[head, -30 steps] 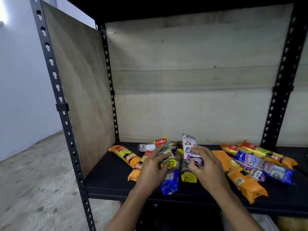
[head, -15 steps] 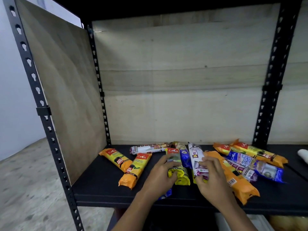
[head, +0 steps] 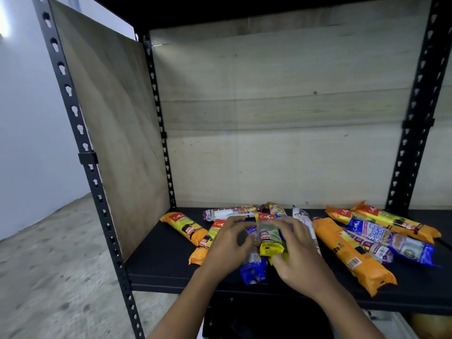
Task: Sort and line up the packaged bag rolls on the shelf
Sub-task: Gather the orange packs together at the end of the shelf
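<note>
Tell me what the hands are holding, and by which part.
The right hand grips the yellow pack by its right edge. The left hand sits against its left edge, too blurred to tell a grip.

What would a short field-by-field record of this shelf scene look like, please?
Setting: black shelf, wooden back panel
Right hand: grips the yellow-green roll, marked 25L
Left hand: beside that roll, blurred; grip unclear
Under the hands: blue roll
Left side: orange roll and second orange roll, side by side
Right side: long orange roll beside a mixed pile of overlapping rolls
</note>
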A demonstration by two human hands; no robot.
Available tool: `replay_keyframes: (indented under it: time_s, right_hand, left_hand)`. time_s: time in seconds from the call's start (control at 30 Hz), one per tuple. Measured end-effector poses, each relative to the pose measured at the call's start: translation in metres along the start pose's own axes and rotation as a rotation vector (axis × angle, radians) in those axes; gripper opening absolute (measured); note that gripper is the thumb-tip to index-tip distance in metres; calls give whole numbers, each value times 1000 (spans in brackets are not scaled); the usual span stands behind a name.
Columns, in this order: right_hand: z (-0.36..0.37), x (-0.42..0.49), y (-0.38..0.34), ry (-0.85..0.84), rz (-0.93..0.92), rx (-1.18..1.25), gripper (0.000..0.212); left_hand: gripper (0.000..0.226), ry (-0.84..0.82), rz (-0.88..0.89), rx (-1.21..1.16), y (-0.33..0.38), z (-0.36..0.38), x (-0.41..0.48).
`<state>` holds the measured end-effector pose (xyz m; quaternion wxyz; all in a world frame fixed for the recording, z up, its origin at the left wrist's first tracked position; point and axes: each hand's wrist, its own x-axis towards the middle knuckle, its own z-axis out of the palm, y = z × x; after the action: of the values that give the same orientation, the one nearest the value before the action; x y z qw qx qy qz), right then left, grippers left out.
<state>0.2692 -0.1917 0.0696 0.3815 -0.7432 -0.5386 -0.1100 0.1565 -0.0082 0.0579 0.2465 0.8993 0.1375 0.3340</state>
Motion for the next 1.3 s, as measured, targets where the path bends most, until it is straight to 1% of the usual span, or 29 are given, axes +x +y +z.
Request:
replay_keyframes:
  time_s: [0.07, 0.17, 0.23, 0.3, 0.4, 0.53, 0.6, 0.67, 0.87, 0.97, 1.0, 1.13, 1.3]
  right_hand:
    - [12, 6, -19, -50, -52, 38, 59]
    - [29, 14, -43, -131, -51, 97, 46]
    - [43, 19, -55, -180, -45, 100, 45]
    - [60, 25, -65, -225, -9, 72, 50]
    - [89, 32, -84, -281, 107, 56, 58]
    - [124, 38, -98, -348, 171, 72, 74]
    - [136, 42, -95, -364, 201, 54, 80]
    - [145, 45, -90, -372, 217, 47, 81]
    - [157, 45, -79, -368, 215, -43, 64]
    - [158, 44, -80, -342, 199, -68, 61]
    - [159, 43, -81, -334, 200, -62, 60]
    - [157, 42, -84, -331, 190, -20, 55]
    - [163, 34, -95, -332, 138, 51, 52]
  left_hand:
    - [31, 46, -34, 19, -13, -13, -3]
    - [26, 105, -119, 89, -37, -33, -8]
    - [26, 112, -201, 134, -54, -43, -9]
    - [29, 100, -289, 179, -72, -52, -10]
    - [36, 55, -426, 182, -96, -61, -8]
    - [40, 20, -502, 139, -118, -59, -5]
    - [40, 10, -507, 133, -124, -57, -3]
    - [38, -3, -482, 143, -128, -56, -2]
    - [27, 25, -462, 116, -130, -63, -8]
    - [15, 45, -452, 121, -128, -71, -15]
    - [13, 56, -438, 118, -127, -73, -19]
    - [17, 74, -411, 137, -124, -85, -36]
    - [10, 43, -386, 118, -126, -104, -66]
